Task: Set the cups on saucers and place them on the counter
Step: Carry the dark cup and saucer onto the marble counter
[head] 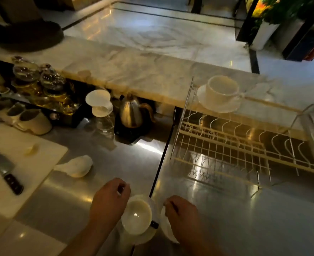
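Note:
A white cup (223,91) stands on a white saucer (219,106) on the raised marble counter (134,71) at the right. Near the bottom centre, my left hand (109,202) grips a second white cup (136,217), which sits tilted over a saucer (145,237) on the steel worktop. My right hand (183,214) holds another white saucer (168,231) by its edge, just right of that cup. The cup's handle is hidden under my left hand's fingers.
An empty white wire dish rack (244,145) stands right of centre. A steel kettle (132,113), a dripper on a carafe (100,106), mugs (32,120), glass jars (40,74) sit at the back left. A knife (5,170) lies on a white board (32,159); a white spoon rest (76,166) is beside it.

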{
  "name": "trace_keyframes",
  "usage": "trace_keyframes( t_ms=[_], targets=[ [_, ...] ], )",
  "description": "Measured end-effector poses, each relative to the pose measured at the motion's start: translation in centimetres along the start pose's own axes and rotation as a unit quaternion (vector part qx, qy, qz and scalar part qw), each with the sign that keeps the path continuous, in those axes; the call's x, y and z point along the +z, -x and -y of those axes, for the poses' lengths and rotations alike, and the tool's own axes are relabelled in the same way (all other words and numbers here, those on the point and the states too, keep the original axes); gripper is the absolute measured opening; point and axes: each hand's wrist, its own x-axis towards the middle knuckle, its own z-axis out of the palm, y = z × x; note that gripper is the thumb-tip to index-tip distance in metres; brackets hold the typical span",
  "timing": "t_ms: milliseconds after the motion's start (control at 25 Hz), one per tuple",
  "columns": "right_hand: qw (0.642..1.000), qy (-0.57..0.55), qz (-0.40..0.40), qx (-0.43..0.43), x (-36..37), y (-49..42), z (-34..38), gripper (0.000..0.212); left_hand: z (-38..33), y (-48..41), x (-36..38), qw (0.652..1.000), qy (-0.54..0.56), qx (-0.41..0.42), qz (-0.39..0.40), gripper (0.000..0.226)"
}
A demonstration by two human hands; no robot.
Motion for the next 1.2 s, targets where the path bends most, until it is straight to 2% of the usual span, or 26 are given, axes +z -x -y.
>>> trace_keyframes(
  t_ms=[160, 320, 440, 560, 680, 960, 1040, 1200],
  targets=[
    [0.988, -0.034, 0.041, 0.146, 4.1, 2.3, -2.7, 0.02, 5.5, 2.2, 1.2, 0.989, 0.039, -0.142, 0.02, 0.031],
    [0.981, -0.041, 0.063, 0.181, 7.6, 4.3, -4.5, 0.023, 9.1, 4.1, 2.7, 0.974, 0.027, -0.194, 0.114, 0.022],
    [0.971, -0.08, 0.078, 0.21, 9.9, 4.4, -5.2, 0.021, 10.3, 5.1, 3.6, 0.966, 0.005, -0.184, 0.184, 0.007],
    [0.962, -0.128, 0.048, 0.238, 11.9, 4.3, -5.5, 0.017, 10.9, 5.3, 4.2, 0.958, 0.021, -0.171, 0.228, 0.024],
    [0.932, -0.219, 0.019, 0.287, 13.1, 3.8, -5.2, 0.015, 10.9, 5.4, 4.4, 0.953, 0.034, -0.165, 0.253, 0.023],
    [0.911, -0.262, -0.011, 0.317, 14.7, 2.6, -5.0, 0.013, 10.6, 5.0, 4.3, 0.948, 0.049, -0.167, 0.268, 0.008],
    [0.909, -0.277, -0.014, 0.31, 15.1, 2.6, -4.9, 0.016, 10.5, 4.9, 4.0, 0.947, 0.057, -0.172, 0.264, 0.007],
    [0.899, -0.303, 0.002, 0.315, 15.0, 2.2, -4.0, 0.011, 10.4, 4.9, 2.9, 0.944, 0.069, -0.202, 0.251, 0.008]
  ],
)
